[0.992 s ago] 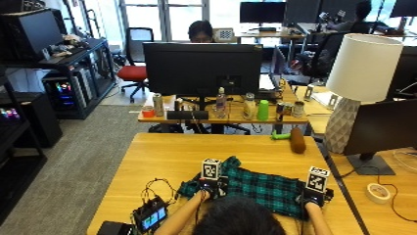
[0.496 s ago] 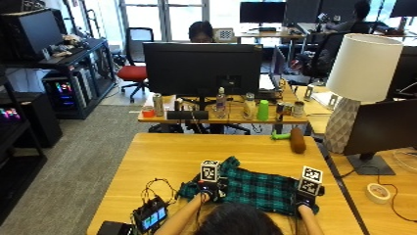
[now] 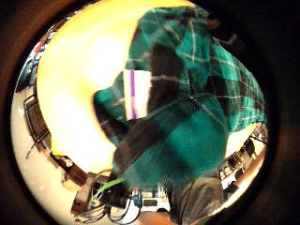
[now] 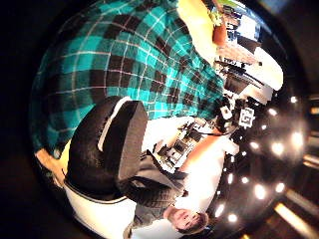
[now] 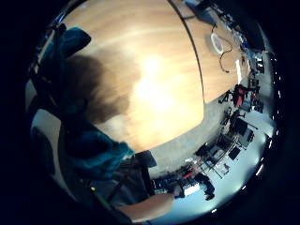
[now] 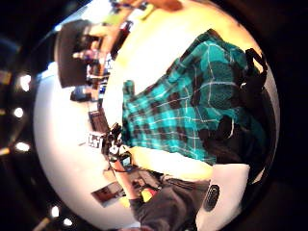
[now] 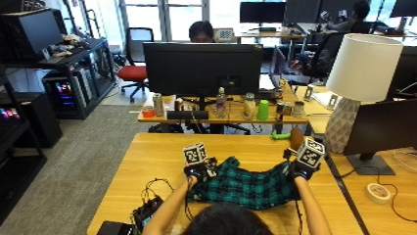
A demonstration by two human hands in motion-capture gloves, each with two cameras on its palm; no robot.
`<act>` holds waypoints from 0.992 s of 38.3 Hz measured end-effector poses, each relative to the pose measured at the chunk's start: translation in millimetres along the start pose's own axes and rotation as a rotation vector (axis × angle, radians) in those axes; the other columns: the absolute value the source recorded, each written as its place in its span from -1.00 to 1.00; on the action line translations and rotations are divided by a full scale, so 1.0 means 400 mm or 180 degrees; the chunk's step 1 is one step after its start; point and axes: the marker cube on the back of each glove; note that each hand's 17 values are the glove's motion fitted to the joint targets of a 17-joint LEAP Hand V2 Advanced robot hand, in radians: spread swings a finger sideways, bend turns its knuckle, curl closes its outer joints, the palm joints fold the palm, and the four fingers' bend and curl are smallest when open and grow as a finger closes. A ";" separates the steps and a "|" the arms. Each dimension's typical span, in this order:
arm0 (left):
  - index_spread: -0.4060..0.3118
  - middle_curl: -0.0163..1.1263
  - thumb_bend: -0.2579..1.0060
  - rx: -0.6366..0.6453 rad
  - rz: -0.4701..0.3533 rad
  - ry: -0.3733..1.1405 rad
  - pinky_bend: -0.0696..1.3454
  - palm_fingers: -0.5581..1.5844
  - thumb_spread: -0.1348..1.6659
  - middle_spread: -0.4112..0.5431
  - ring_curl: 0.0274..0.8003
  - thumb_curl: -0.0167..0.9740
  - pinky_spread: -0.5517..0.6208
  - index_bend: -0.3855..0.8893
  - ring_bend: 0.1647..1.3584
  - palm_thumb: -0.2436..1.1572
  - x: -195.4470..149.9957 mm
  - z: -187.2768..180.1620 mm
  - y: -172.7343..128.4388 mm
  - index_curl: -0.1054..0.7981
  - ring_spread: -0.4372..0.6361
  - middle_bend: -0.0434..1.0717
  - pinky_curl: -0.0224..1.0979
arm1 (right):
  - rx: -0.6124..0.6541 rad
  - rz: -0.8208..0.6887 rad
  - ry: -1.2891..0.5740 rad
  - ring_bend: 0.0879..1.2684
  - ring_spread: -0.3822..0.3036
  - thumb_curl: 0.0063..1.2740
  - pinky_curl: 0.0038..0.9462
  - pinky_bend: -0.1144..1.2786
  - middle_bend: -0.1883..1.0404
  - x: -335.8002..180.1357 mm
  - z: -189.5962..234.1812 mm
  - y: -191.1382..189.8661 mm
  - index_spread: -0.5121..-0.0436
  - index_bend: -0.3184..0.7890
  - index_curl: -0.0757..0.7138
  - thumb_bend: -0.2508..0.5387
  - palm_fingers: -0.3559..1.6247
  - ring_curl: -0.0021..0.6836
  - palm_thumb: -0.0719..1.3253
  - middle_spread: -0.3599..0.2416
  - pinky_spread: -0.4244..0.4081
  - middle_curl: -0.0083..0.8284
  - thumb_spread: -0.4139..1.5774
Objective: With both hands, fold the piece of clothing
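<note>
Teal-and-black plaid shirt point(image 7: 244, 185) hangs between 2 gloved hands above the near part of a wooden counter point(image 7: 150, 161), its middle sagging and its lower edge resting on the wood just in front of the person's head. The left hand point(image 7: 198, 170) holds the shirt's far left edge, and the right hand point(image 7: 301, 169) holds the far right edge, with both raised off the counter. From the left thumb-side palm view, a gloved thumb point(image 4: 107, 144) curls against the plaid cloth, so the left fingers are gripping the shirt. From the right thumb-side palm view, dark fingers point(image 6: 238, 130) close over the fabric, so the right hand is gripping it too. A white label point(image 3: 136, 93) with a purple stripe shows on the shirt's inner side in the left little-finger view. To the far right stand a white lamp point(image 7: 358, 73) and a dark monitor point(image 7: 384, 129). A roll of tape point(image 7: 377, 192) lies well right of the shirt.
</note>
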 end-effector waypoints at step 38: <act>0.25 -0.43 -0.60 0.1204 -0.1326 -0.1104 -0.15 -0.36 0.63 0.23 -0.20 -0.54 0.31 -0.23 -0.06 -0.38 -0.383 -0.279 0.119 -0.27 0.15 -0.56 -0.32 | -0.1103 -0.0690 -0.0837 0.28 -0.48 0.01 -0.06 0.41 -0.21 -0.879 0.172 0.310 0.34 -0.49 -0.59 -0.43 0.29 0.39 0.51 -0.07 -0.68 0.18 0.12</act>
